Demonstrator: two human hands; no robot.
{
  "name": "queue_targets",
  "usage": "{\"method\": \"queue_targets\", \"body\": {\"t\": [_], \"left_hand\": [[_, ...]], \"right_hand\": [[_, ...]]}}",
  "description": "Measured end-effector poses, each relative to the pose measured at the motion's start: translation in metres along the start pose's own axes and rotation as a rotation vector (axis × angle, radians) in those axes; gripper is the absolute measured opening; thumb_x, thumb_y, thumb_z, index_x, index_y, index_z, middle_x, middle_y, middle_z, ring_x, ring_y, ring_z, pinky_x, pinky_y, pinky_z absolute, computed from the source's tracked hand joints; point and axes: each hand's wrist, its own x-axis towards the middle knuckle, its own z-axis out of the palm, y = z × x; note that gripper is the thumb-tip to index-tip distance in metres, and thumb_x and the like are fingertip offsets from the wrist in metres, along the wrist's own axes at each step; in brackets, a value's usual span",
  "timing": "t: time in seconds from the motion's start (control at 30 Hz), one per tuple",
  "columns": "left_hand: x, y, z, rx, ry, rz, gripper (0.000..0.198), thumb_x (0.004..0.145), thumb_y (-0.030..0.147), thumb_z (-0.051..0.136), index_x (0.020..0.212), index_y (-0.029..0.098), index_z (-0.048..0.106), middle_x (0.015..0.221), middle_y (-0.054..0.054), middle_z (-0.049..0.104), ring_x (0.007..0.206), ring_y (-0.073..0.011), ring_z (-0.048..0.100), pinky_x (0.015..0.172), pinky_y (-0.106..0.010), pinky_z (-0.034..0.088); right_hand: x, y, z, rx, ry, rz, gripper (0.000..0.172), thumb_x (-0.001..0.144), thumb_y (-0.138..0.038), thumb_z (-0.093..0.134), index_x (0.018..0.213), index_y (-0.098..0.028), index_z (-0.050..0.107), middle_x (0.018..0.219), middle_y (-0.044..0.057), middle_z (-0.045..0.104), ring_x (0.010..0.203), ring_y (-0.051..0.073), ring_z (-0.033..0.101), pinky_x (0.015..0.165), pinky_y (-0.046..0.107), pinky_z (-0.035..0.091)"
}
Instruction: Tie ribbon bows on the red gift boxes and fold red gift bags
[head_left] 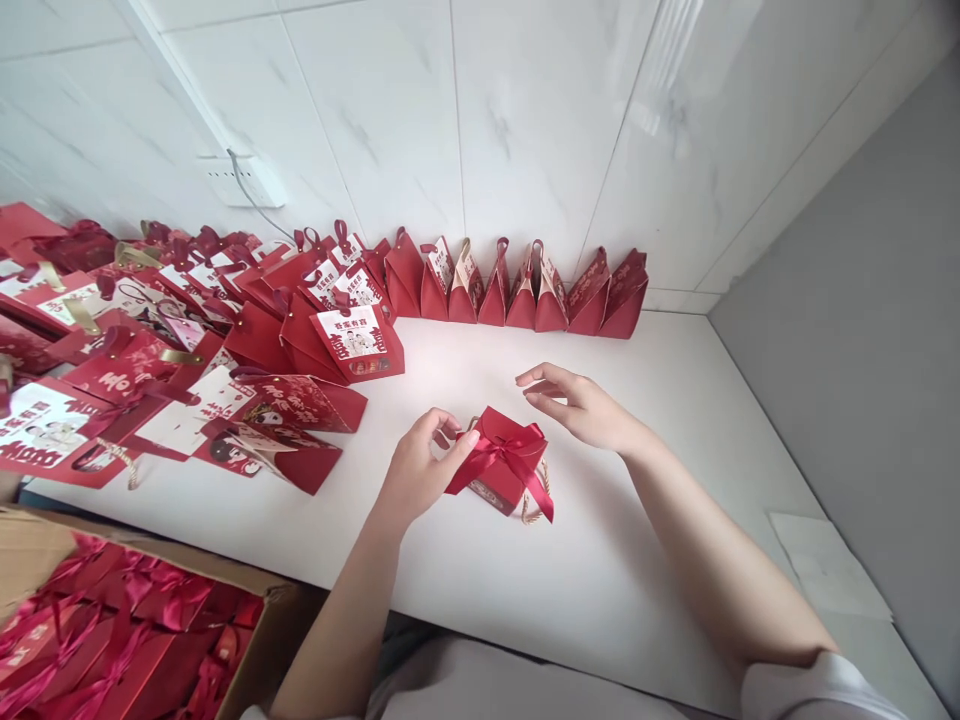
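Note:
A small red gift box [501,462] with a red satin ribbon bow [517,450] lies on its side on the white table [600,560]. My left hand [424,468] pinches the box's left end, fingers curled against it. My right hand [581,405] hovers just above and to the right of the box, fingers spread, holding nothing.
A row of upright red gift boxes [525,285] lines the marble wall at the back. A pile of more red boxes [187,350] covers the table's left side. A cardboard carton [112,620] of flat red boxes and ribbons sits at lower left. A grey wall is on the right.

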Motion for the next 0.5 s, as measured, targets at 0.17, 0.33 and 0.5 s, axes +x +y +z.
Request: {"method": "queue_targets", "body": {"t": [0.17,0.33,0.5], "left_hand": [[0.012,-0.008,-0.010,-0.020,-0.143,0.008,0.030,0.082,0.050,0.062,0.076,0.021,0.058,0.084,0.000,0.063,0.074,-0.0163,0.058,0.066,-0.027,0.042],[0.023,-0.015,-0.014,-0.303,-0.243,-0.014,0.022,0.080,0.038,0.065,0.084,0.020,0.055,0.085,-0.001,0.062,0.078,-0.0151,0.060,0.073,-0.028,0.047],[0.024,-0.015,-0.011,-0.494,-0.108,-0.019,0.029,0.077,0.038,0.070,0.094,0.020,0.055,0.101,-0.004,0.061,0.085,-0.0161,0.065,0.079,-0.031,0.053]], "right_hand": [[-0.011,-0.009,0.002,-0.017,-0.025,0.049,0.034,0.094,-0.052,0.047,0.111,-0.025,0.057,0.118,0.006,0.064,0.099,0.021,0.063,0.093,0.038,0.048],[-0.028,-0.004,0.011,0.013,-0.106,0.131,0.042,0.092,-0.058,0.049,0.120,-0.027,0.050,0.135,0.007,0.055,0.110,0.022,0.063,0.094,0.038,0.050],[-0.051,-0.006,0.028,-0.100,-0.035,0.146,0.070,0.087,-0.065,0.052,0.145,-0.031,0.031,0.151,0.011,0.041,0.131,0.029,0.050,0.105,0.047,0.043]]}}
